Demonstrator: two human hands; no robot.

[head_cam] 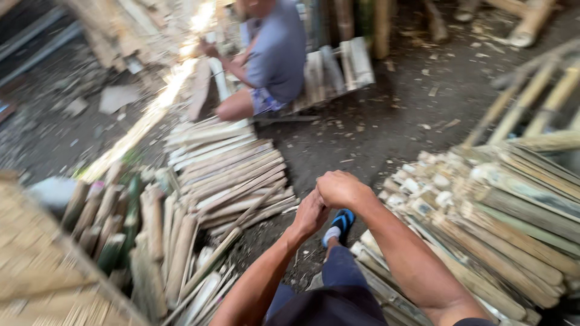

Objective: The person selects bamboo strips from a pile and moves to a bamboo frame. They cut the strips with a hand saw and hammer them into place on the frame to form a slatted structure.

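The left hand (311, 214) and right hand (341, 188) meet above the blue sandal (343, 221), fingers curled together, though blur hides whether they grip anything. Right of the sandal lies a stack of split bamboo slats (483, 235). Their cut ends look sharp; a careless grab could splinter a palm.

Floor (393, 115): dark packed earth, strewn with chips. Stacks of split bamboo slats (229, 169) at centre left and bundled slats (501, 229) near right. Bamboo poles (531, 96) far right. Strong sunlight (163, 102) streaks far left, apparently through a gap; view blurred.
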